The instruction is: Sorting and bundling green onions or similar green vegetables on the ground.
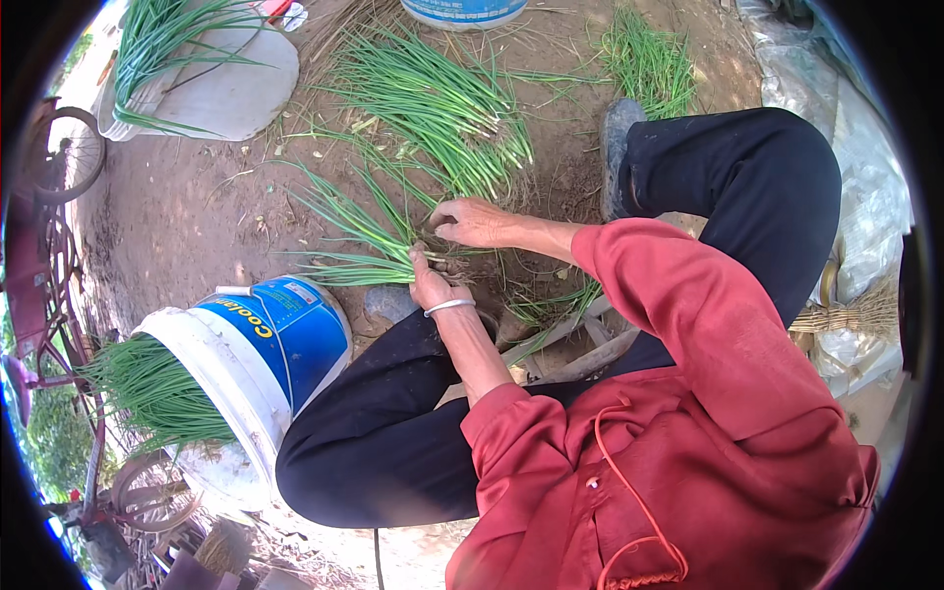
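Note:
My left hand (436, 284), with a bangle at the wrist, is closed around the root ends of a small bunch of green onions (354, 236); their leaves fan out to the left. Just above it and to the right, my right hand (472, 221) is held with fingers curled and thumb apart. Whether a thin stalk lies between those fingertips I cannot tell. Beyond both hands, a large pile of green onions (450, 110) lies on the bare soil, pale root ends towards the lower right. Loose stalks and roots (549, 306) lie below my right forearm.
A blue and white plastic bucket (295, 339) full of green leaves stands left of my knee. A whitish board (236, 81) and container with more onions are at upper left. Another blue bucket (464, 9) is at the top. Grassy stalks (649, 66) lie beyond my shoe. A bicycle wheel (77, 155) shows at far left.

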Available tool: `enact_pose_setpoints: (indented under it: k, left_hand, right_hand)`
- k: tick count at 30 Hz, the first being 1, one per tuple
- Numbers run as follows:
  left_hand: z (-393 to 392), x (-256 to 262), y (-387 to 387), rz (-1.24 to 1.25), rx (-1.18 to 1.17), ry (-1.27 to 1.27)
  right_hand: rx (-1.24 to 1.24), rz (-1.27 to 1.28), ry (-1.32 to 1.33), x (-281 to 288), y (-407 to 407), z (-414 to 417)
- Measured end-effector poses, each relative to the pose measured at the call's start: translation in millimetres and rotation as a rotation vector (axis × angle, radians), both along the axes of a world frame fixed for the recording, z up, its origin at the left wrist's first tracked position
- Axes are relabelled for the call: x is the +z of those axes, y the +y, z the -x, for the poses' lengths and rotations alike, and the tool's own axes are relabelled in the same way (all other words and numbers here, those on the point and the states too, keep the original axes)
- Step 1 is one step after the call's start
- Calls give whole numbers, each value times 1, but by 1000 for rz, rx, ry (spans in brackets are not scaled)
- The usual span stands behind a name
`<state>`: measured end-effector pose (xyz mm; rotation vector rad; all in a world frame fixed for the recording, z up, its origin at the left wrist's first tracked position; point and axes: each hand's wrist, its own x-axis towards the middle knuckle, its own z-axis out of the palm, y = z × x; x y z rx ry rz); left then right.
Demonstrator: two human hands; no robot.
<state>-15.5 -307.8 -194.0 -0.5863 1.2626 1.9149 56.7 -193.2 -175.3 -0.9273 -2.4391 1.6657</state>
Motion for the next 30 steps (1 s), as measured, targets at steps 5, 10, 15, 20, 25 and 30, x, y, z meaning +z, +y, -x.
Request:
enact_pose_setpoints:
  k: [5, 10, 15, 20, 25, 30]
  left_hand:
    - [-2, -6, -2, 116, 29, 45]
    - [-3, 0, 5, 81, -33, 55]
    - [-6, 7, 11, -69, 2, -99]
    - [-4, 10, 10, -104, -41, -121]
    - [-3, 10, 9, -76, -23, -174]
    - [-3, 10, 10, -32, -10, -167]
  right_hand:
    - [23, -116, -335, -30, 21, -29]
    - [-71, -207, -592, -11, 63, -48]
    - [-205, 222, -686, 21, 114, -41]
    - [-414, -637, -344, 22, 135, -23]
    - [-327, -638, -431, 5, 137, -21]
    - [-192, -587, -444, 6, 140, -11]
